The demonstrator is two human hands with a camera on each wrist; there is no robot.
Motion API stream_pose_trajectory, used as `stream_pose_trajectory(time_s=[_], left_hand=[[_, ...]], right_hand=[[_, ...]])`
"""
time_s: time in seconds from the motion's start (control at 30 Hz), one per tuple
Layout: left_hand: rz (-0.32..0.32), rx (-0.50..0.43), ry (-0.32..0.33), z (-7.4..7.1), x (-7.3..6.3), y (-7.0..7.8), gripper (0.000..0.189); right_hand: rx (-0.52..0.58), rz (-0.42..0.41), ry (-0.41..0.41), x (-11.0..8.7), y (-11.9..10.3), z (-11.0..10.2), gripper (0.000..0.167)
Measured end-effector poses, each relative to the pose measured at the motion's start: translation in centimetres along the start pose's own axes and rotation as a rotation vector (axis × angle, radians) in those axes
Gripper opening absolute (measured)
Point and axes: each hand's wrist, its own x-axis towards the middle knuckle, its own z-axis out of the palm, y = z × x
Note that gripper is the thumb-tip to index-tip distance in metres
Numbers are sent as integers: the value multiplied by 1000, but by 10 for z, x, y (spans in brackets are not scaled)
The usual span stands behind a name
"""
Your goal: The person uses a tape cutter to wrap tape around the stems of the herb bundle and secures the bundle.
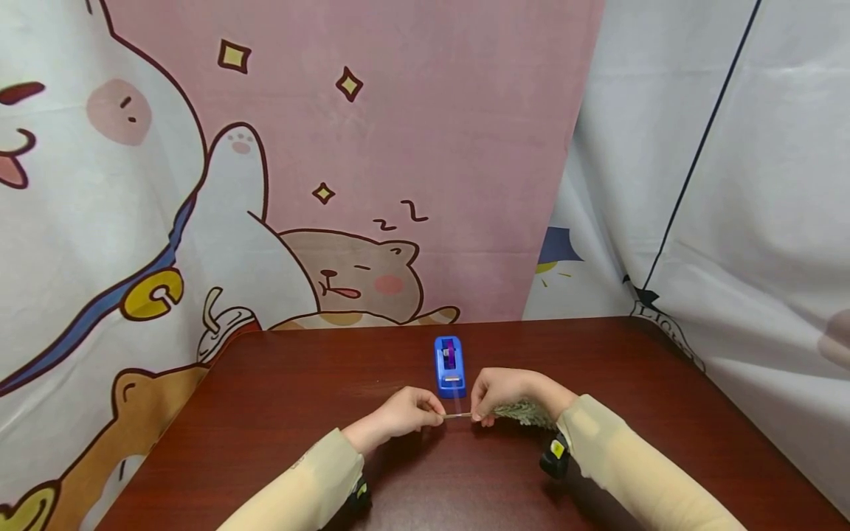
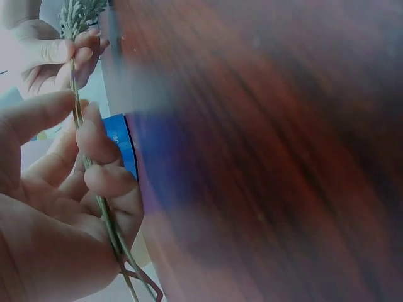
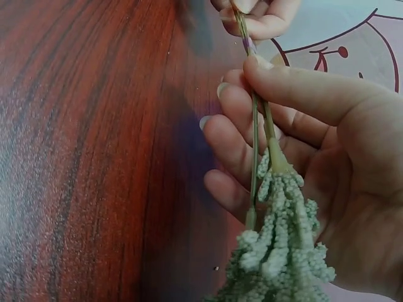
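Observation:
Both hands pinch a thin bundle of flower stems [image 1: 458, 416], held level just in front of a blue tape dispenser [image 1: 440, 369]. My left hand [image 1: 406, 413] grips the bare stems between thumb and fingers, and the stem ends run down across its palm in the left wrist view. My right hand [image 1: 501, 391] pinches them closer to the pale green, beaded flower heads [image 3: 277, 245], which hang beside its palm. A strip of clear tape [image 1: 457, 405] stretches from the dispenser to the stems in the gap between the hands.
The dispenser stands on a dark red-brown wooden table [image 1: 319, 369]. Behind it hangs a pink and white cartoon cloth [image 1: 478, 184], reaching down to the table's back edge. Black wrist cameras [image 1: 555, 456] sit below the sleeves.

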Motion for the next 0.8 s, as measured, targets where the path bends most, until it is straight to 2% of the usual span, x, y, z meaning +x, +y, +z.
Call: stream_pose_trajectory(time_s=[0.17, 0.3, 0.8], left_hand=[[-53, 51, -88, -4, 1, -1, 19], [-53, 70, -127, -8, 3, 0, 23], [-27, 54, -86, -9, 6, -2, 15]], right_hand=[[-25, 28, 31, 2, 0, 2, 11], [-20, 46, 39, 3, -2, 3, 12], [-42, 67, -48, 5, -10, -1, 14]])
